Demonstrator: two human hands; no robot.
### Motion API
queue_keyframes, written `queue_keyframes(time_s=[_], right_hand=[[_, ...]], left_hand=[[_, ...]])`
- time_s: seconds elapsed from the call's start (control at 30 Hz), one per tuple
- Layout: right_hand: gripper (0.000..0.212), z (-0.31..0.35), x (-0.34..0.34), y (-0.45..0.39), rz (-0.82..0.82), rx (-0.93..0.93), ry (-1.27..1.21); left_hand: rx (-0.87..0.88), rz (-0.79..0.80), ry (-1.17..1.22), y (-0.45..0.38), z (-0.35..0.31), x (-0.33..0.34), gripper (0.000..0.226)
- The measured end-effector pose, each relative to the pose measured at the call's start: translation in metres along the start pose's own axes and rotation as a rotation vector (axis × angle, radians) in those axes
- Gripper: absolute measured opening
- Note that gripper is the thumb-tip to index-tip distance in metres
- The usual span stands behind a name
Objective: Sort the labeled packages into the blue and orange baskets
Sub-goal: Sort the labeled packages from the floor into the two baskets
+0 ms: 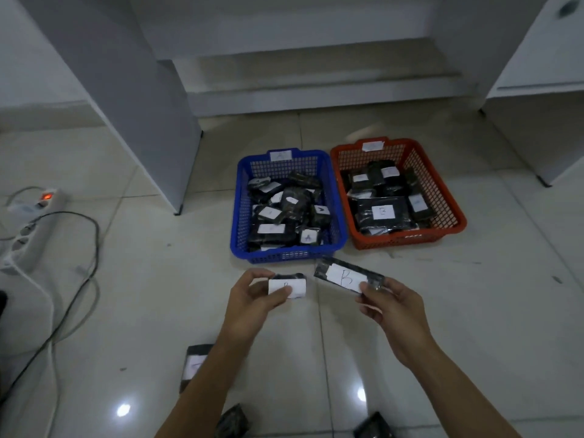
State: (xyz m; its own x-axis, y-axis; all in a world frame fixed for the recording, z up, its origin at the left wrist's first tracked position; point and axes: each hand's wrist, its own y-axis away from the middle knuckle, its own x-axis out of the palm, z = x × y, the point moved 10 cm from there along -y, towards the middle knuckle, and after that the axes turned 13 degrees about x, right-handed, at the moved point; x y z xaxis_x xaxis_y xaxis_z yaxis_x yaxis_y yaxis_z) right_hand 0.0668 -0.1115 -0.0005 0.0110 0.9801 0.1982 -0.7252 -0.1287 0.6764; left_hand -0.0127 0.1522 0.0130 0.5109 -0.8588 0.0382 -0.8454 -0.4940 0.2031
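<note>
My left hand (252,300) pinches a small black package (292,284) with a white label, thumb over the label. My right hand (392,308) pinches the near end of a longer black package (344,276) whose white label reads B. Both are held above the floor just in front of the blue basket (240,222), which holds several black packages labeled A. The orange basket (455,210) to its right holds several packages, one labeled B. Each basket has a paper tag on its far rim.
Loose black packages lie on the tiled floor near me: one under my left forearm (194,365), two at the bottom edge (232,422) (374,426). A power strip (28,232) with cables lies at the left. White furniture panels (148,99) stand behind the baskets.
</note>
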Motion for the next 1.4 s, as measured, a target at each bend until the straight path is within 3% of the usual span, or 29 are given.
queue_keyframes(time_s=[0.17, 0.33, 0.4, 0.5, 0.7, 0.8, 0.87, 1.0, 1.23, 1.4], right_hand=[[0.035, 0.081, -0.054, -0.034, -0.183, -0.205, 0.077], [0.018, 0.163, -0.118, -0.108, -0.390, -0.223, 0.161], [0.012, 0.184, -0.131, -0.137, -0.463, -0.183, 0.345], [0.013, 0.203, -0.137, -0.172, -0.508, -0.124, 0.564], [0.044, 0.207, -0.125, -0.207, -0.548, -0.109, 0.880], [0.047, 0.205, -0.125, -0.212, -0.550, -0.123, 1.005], [0.044, 0.204, -0.127, -0.212, -0.566, -0.144, 1.093], [0.037, 0.209, -0.128, -0.204, -0.553, -0.234, 1.170], [0.006, 0.216, -0.139, -0.148, -0.520, -0.414, 0.967], [0.018, 0.191, -0.121, -0.085, -0.495, -0.415, 0.986]], left_hand=[[0.102, 0.096, -0.131, -0.056, -0.020, 0.080, 0.034], [0.226, 0.322, -0.359, -0.144, -0.042, 0.203, 0.038], [0.223, 0.369, -0.410, -0.179, -0.038, 0.244, 0.037], [0.242, 0.444, -0.598, -0.219, -0.027, 0.292, 0.031], [0.285, 0.574, -0.876, -0.266, -0.009, 0.349, 0.031], [0.344, 0.661, -1.017, -0.271, -0.003, 0.374, 0.027], [0.381, 0.684, -1.099, -0.271, 0.001, 0.384, 0.026], [0.464, 0.574, -1.164, -0.268, -0.003, 0.382, 0.024], [0.571, 0.410, -0.928, -0.232, -0.041, 0.332, 0.019], [0.645, 0.391, -0.870, -0.147, -0.074, 0.258, 0.012]])
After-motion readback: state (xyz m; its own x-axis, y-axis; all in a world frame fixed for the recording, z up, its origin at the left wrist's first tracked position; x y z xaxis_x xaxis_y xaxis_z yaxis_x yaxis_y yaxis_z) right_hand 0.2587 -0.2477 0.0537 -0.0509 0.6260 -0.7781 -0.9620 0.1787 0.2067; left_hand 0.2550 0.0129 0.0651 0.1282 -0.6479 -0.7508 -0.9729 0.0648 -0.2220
